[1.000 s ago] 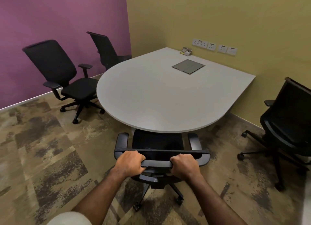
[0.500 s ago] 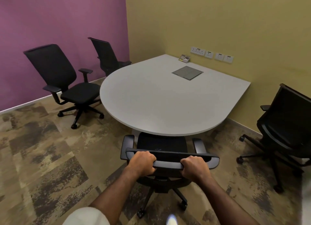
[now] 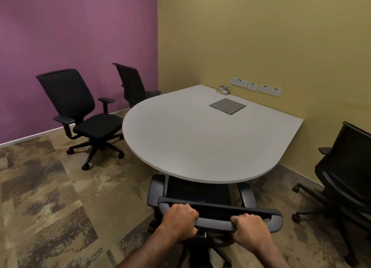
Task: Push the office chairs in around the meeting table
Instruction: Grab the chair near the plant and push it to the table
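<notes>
Black mesh-back office chair [image 3: 202, 195] positioned at rounded near edge of grey meeting table [image 3: 192, 139], seat partly under tabletop. Top rail of backrest gripped by left hand [image 3: 178, 220] and right hand [image 3: 250, 230], fingers curled closed. Second black armchair [image 3: 82, 115] located well apart, near purple wall [image 3: 70, 36].

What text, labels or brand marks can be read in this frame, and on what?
None legible.
Wall sockets: small dark marks on the plates, too small to read.
Card holder at the table's far edge: coloured cards, any print blurred.
Floor box lid in the table: no marking visible.
Chair being held and the other chairs: no brand tag visible.
</notes>
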`<state>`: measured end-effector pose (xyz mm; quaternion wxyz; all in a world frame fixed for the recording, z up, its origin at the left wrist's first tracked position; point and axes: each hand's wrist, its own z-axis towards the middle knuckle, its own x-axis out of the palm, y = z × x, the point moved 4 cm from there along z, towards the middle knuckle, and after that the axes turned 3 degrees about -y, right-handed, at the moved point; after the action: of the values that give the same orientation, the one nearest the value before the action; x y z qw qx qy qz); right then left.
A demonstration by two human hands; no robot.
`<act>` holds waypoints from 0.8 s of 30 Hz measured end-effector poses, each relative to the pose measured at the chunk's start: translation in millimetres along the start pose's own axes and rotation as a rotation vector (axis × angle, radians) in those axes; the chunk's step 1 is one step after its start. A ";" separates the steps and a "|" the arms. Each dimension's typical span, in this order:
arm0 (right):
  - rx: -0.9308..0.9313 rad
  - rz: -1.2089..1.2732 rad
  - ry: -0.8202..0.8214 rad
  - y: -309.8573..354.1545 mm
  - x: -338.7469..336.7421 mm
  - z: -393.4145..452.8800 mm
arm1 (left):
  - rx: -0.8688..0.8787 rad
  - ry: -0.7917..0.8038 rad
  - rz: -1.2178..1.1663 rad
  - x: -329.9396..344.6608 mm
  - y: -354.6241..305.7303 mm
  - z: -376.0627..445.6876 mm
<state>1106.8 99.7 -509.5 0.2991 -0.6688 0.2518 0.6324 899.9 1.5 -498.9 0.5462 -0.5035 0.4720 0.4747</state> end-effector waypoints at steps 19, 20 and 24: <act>0.000 0.000 -0.055 -19.3 -22.5 136.5 | -0.051 0.000 -0.006 -12.9 84.6 110.5; 0.004 0.010 -0.055 -17.8 -23.0 143.3 | -0.052 0.004 -0.005 -13.7 90.8 115.1; 0.015 0.028 -0.042 -16.6 -24.3 173.4 | -0.044 -0.006 0.013 -15.6 111.8 137.0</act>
<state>996.3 234.8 -487.6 0.3005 -0.6494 0.2592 0.6487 792.3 142.3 -488.3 0.5333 -0.5108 0.4633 0.4899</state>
